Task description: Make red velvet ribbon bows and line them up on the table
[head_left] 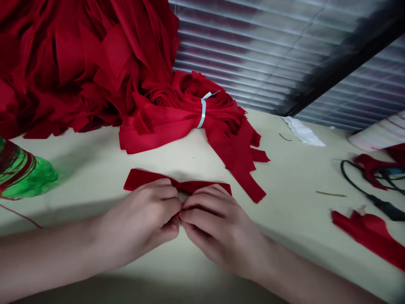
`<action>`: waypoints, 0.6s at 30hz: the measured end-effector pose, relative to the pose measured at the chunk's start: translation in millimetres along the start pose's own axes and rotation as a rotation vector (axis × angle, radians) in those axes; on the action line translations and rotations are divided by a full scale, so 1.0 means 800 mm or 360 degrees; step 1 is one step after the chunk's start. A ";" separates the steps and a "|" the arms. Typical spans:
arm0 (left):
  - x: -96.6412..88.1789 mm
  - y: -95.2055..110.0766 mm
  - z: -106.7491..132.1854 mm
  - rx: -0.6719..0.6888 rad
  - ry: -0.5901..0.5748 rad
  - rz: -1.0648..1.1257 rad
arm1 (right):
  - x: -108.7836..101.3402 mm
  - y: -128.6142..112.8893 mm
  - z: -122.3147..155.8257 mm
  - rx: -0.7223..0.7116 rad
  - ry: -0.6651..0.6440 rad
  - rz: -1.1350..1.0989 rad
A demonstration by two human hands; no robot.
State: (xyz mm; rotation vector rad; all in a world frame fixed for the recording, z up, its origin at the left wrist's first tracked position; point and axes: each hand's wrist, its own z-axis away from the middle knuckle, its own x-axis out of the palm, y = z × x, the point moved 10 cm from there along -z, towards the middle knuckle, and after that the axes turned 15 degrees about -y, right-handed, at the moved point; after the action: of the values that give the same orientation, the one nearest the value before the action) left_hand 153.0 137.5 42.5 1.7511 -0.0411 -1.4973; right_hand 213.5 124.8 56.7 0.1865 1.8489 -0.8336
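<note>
A strip of red fabric [142, 179], pinched narrow at its middle, lies crosswise just beyond my two hands. My left hand [152, 211] has its fingers curled into a pinch near that narrowed middle. Opposite it, my right hand [218, 223] also pinches, its fingertips meeting those of the left. Some red material shows between the fingertips, though most of what they grip is hidden. Behind the strip sits a bundle of red fabric strips [177, 122], bound by a pale blue tie [203, 113].
A large heap of red fabric [79, 55] fills the back left. At the left stands a green object wound with red thread [38, 175]. Rightward are a white scrap [303, 131], a black cable [357, 179] and red fabric pieces [373, 240]. Blinds [240, 50] hang behind the table [291, 177].
</note>
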 end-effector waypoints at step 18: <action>-0.008 0.022 0.008 -0.0116 -0.0071 0.0042 | -0.012 -0.010 0.006 0.0141 0.0030 -0.0161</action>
State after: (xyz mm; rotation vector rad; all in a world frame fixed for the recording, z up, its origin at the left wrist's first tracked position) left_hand 154.0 125.5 58.2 1.6538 -0.0320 -1.5003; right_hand 217.7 118.5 67.6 0.1582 1.8527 -0.9881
